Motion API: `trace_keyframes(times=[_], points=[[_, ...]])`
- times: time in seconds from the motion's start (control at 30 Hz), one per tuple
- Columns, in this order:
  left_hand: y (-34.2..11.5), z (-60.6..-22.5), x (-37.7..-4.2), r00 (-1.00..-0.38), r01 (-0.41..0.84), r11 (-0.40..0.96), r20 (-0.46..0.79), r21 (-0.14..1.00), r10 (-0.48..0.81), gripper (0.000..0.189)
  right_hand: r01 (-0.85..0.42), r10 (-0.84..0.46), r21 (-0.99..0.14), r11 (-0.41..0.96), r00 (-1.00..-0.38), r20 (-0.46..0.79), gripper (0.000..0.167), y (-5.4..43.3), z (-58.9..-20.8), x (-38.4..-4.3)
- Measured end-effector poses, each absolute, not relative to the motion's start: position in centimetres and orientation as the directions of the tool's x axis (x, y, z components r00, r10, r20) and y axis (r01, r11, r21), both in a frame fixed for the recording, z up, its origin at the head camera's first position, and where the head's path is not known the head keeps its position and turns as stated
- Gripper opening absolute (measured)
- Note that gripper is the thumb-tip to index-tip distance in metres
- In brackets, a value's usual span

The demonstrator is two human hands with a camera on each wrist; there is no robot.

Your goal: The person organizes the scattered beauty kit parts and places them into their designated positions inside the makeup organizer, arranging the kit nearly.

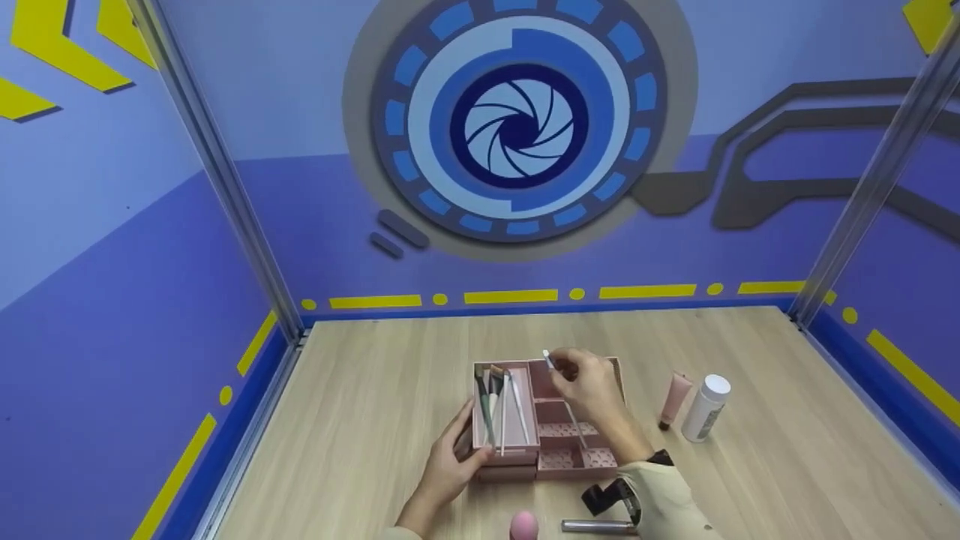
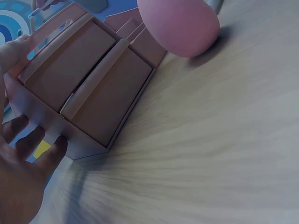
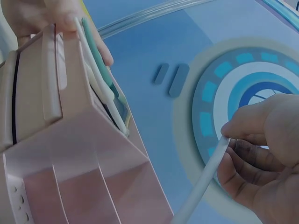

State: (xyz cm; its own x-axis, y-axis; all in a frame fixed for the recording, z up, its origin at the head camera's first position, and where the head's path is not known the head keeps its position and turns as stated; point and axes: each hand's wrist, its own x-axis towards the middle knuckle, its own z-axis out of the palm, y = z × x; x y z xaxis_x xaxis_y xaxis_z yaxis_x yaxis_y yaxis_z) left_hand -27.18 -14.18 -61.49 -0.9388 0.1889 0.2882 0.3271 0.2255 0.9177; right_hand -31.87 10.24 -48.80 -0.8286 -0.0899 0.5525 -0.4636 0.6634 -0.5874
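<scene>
A pink desk organizer (image 1: 510, 472) has a tray at its left, small compartments at its right and two drawers in front (image 2: 107, 93). My left hand (image 1: 450, 465) grips its left side, thumb on the front rim, fingers against the side wall (image 2: 37, 128). Over the right compartments, my right hand (image 1: 592, 386) pinches a slim white stick (image 3: 203, 179) between thumb and fingertips. The stick slants, its lower part overlapping the compartments in the head view. In the tray lie a green-handled brush (image 1: 484, 405), a dark-bristled brush (image 1: 495, 384) and white sticks (image 1: 519, 409).
To the organizer's right, a pink squeeze tube (image 1: 676, 400) and a white bottle (image 1: 706, 409) stand on the wooden table (image 1: 360, 420). A pink egg-shaped sponge (image 1: 523, 525) and a silver cylinder (image 1: 598, 526) are near the front. Walls enclose the back and sides.
</scene>
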Motion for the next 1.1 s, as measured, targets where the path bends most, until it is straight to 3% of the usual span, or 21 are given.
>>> trace_keyframes(times=[0.63,1.1], points=[[-14.2,-61.8,-27.4,-0.932,0.329,0.15,0.295,0.932,0.213,0.083,-0.47,-0.103,-0.63,0.618,-0.843,0.528,0.018,6.9,-48.8,-32.6],[-14.3,-61.7,-27.3,-0.93,0.337,0.191,0.295,0.922,0.219,0.082,-0.434,-0.041,-0.678,0.593,-0.857,0.513,0.017,5.6,-49.2,-32.8]])
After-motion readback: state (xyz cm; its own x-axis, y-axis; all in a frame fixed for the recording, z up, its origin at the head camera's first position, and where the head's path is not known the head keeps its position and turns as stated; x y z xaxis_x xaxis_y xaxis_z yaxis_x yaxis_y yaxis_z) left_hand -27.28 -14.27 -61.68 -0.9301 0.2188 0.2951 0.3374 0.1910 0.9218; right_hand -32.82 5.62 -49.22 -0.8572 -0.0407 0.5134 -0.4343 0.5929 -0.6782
